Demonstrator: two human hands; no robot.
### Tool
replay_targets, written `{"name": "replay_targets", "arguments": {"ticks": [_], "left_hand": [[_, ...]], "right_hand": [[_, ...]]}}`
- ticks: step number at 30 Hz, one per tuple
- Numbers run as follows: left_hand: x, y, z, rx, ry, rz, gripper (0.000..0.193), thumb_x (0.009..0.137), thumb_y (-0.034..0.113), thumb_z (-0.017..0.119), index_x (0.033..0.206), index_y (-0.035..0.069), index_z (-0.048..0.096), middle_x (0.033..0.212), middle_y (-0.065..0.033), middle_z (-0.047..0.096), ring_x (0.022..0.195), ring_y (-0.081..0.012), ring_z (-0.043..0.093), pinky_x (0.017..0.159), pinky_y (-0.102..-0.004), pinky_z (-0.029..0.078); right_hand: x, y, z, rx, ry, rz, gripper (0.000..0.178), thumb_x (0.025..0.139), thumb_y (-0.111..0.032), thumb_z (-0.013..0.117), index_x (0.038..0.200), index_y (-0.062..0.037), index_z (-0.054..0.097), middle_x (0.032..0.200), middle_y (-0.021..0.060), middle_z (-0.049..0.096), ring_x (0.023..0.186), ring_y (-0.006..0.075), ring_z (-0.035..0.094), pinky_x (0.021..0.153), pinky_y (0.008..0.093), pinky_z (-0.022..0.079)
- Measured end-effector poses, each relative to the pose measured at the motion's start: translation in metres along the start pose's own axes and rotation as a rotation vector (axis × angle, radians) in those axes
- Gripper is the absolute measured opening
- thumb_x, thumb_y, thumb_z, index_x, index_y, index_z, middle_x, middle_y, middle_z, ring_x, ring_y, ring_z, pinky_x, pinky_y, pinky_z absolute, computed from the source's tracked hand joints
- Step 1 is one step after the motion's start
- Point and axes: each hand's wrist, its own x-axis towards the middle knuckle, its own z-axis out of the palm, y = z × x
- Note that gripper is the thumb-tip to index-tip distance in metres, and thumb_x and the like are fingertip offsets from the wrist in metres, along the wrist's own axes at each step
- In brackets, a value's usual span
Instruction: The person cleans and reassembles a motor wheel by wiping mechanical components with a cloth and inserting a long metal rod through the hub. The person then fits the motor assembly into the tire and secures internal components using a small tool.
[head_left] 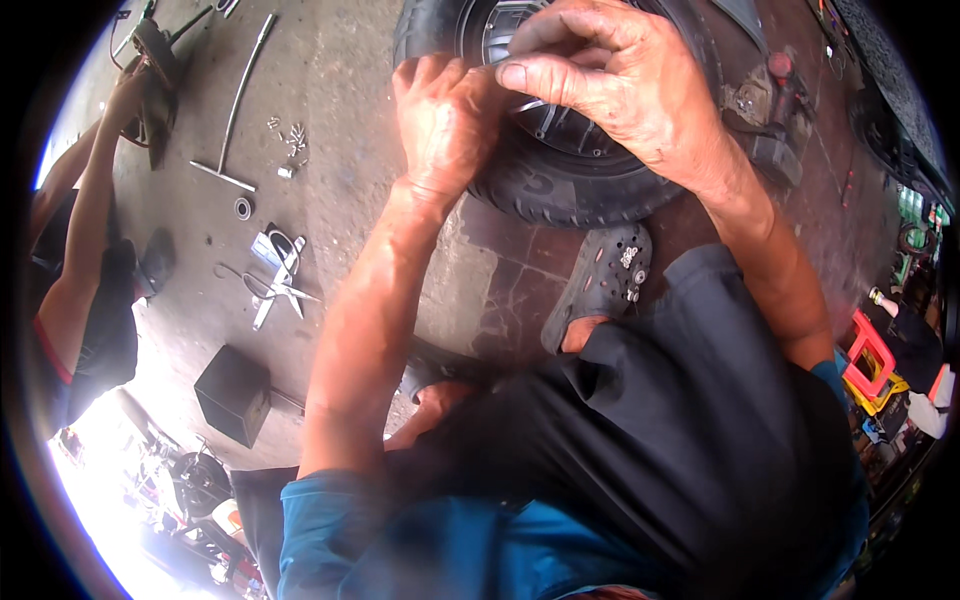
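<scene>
Both my hands are raised over a wheel with a black tyre (560, 200) and a grey metal hub (497, 35), at the top middle of the head view. My left hand (445, 125) is curled closed, back of the hand up, over the tyre's left side. My right hand (625, 85) bends its fingers toward the thumb in a pinch above the hub. Its thumb tip nearly meets the left hand's knuckles. Whatever lies between the fingers of either hand is hidden or too small to name.
To the left on the concrete floor lie a T-handle wrench (236, 110), several small bolts (296, 138), a bearing ring (243, 208), scissors (285, 285) and a dark box (232, 393). A co-worker's arm (85, 230) reaches in at far left. A red-handled tool (782, 75) lies right of the tyre.
</scene>
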Motion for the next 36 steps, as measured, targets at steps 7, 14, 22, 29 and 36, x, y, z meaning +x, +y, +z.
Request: {"name": "replay_targets", "arguments": {"ticks": [7, 14, 22, 29, 36], "left_hand": [[0.008, 0.004, 0.012, -0.053, 0.103, 0.083, 0.007, 0.072, 0.008, 0.064, 0.075, 0.013, 0.062, 0.067, -0.0022, 0.056, 0.078, -0.0254, 0.056, 0.081, -0.0426, 0.041], [0.002, 0.008, 0.0, -0.032, 0.048, 0.0, 0.006, 0.073, 0.011, 0.065, 0.079, 0.009, 0.063, 0.074, -0.0052, 0.062, 0.087, -0.0267, 0.058, 0.085, -0.0445, 0.04], [0.01, 0.008, -0.006, 0.033, -0.088, 0.069, 0.021, 0.072, 0.017, 0.066, 0.091, 0.009, 0.067, 0.082, -0.0065, 0.064, 0.096, -0.0279, 0.056, 0.09, -0.0456, 0.038], [0.015, 0.021, -0.004, 0.045, -0.19, -0.045, 0.021, 0.071, 0.016, 0.064, 0.091, 0.008, 0.067, 0.087, -0.0057, 0.064, 0.097, -0.0286, 0.054, 0.09, -0.0457, 0.037], [0.019, 0.02, -0.013, 0.021, -0.276, -0.078, 0.019, 0.072, 0.014, 0.065, 0.089, 0.01, 0.069, 0.09, -0.0049, 0.065, 0.099, -0.026, 0.055, 0.091, -0.0436, 0.037]], "right_hand": [[0.007, 0.022, -0.002, -0.24, -0.086, 0.146, 0.024, 0.091, -0.017, 0.062, 0.109, -0.0006, 0.065, 0.081, 0.0023, 0.063, 0.076, 0.0125, 0.06, 0.074, 0.028, 0.05], [-0.005, 0.03, 0.011, 1.048, -0.165, 0.459, 0.026, 0.093, -0.014, 0.051, 0.111, 0.0005, 0.064, 0.088, 0.0055, 0.065, 0.075, 0.0137, 0.064, 0.067, 0.0302, 0.057], [0.003, 0.035, 0.004, 0.676, -0.423, 0.272, 0.026, 0.092, -0.015, 0.059, 0.113, -0.0005, 0.065, 0.101, 0.0064, 0.067, 0.089, 0.015, 0.063, 0.081, 0.0288, 0.049], [0.006, 0.019, 0.018, -0.471, 0.06, -0.171, 0.024, 0.084, -0.023, 0.063, 0.084, 0.0004, 0.066, 0.076, 0.0176, 0.064, 0.067, 0.027, 0.065, 0.061, 0.0349, 0.051], [0.008, 0.027, -0.006, 0.669, -0.364, 0.433, 0.031, 0.093, -0.02, 0.047, 0.107, 0.0007, 0.065, 0.09, 0.0053, 0.064, 0.077, 0.0143, 0.062, 0.067, 0.0283, 0.051]]}}
